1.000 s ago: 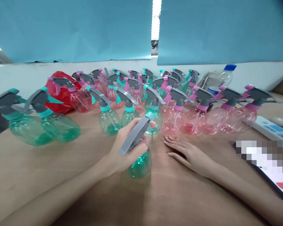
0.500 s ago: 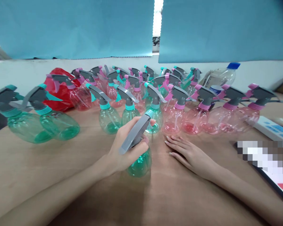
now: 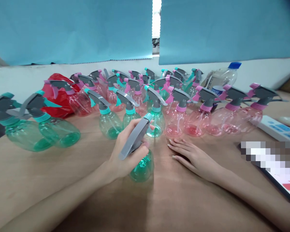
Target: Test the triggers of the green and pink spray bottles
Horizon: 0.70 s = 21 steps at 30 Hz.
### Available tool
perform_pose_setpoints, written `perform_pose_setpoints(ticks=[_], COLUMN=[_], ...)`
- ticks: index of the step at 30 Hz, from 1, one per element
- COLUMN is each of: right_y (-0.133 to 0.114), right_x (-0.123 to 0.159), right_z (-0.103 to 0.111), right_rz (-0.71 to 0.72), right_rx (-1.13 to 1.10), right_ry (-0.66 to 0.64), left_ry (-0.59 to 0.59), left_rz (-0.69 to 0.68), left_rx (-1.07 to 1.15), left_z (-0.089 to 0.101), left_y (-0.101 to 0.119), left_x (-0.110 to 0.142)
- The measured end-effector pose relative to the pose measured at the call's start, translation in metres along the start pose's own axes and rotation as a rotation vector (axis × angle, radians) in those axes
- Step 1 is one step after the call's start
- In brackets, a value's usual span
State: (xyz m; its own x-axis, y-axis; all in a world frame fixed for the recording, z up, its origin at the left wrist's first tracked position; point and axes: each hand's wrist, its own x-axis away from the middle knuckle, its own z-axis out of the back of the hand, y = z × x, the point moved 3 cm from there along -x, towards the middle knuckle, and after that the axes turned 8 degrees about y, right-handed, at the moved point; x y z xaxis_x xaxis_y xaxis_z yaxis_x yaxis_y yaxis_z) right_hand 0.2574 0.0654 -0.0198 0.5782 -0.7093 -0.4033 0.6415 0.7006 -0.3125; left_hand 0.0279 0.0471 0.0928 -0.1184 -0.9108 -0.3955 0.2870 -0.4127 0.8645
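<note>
My left hand (image 3: 127,146) is closed around the neck of a green spray bottle (image 3: 142,167) with a grey and turquoise head. Its body shows below my fingers, close above or on the wooden table (image 3: 174,206); I cannot tell which. My right hand (image 3: 189,154) lies flat on the tabletop with fingers stretched out, holding nothing. Just beyond it stands a pink spray bottle (image 3: 175,124). Behind the held bottle is another green spray bottle (image 3: 157,124), partly covered by my left fingers.
Several more pink and green spray bottles crowd the back. Two green spray bottles (image 3: 60,132) stand at left near a red plastic bag (image 3: 59,106). A clear bottle with a blue cap (image 3: 228,75), a white box (image 3: 277,127) and a partly pixelated flat device (image 3: 273,167) are at right.
The view has shifted slightly, so most things on the table sit a little further left. My left hand keeps its hold on the spray bottle, and my right hand stays flat.
</note>
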Motion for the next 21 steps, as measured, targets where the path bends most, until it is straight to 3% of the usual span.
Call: perform_pose_setpoints(ticks=[21], right_y=[0.005], right_x=[0.0], right_z=[0.0], right_rz=[0.005], right_rx=[-0.01], right_ry=[-0.024], left_ry=[0.006], left_rz=[-0.085], left_rx=[-0.206], left_z=[0.005], left_y=[0.014], left_x=[-0.001])
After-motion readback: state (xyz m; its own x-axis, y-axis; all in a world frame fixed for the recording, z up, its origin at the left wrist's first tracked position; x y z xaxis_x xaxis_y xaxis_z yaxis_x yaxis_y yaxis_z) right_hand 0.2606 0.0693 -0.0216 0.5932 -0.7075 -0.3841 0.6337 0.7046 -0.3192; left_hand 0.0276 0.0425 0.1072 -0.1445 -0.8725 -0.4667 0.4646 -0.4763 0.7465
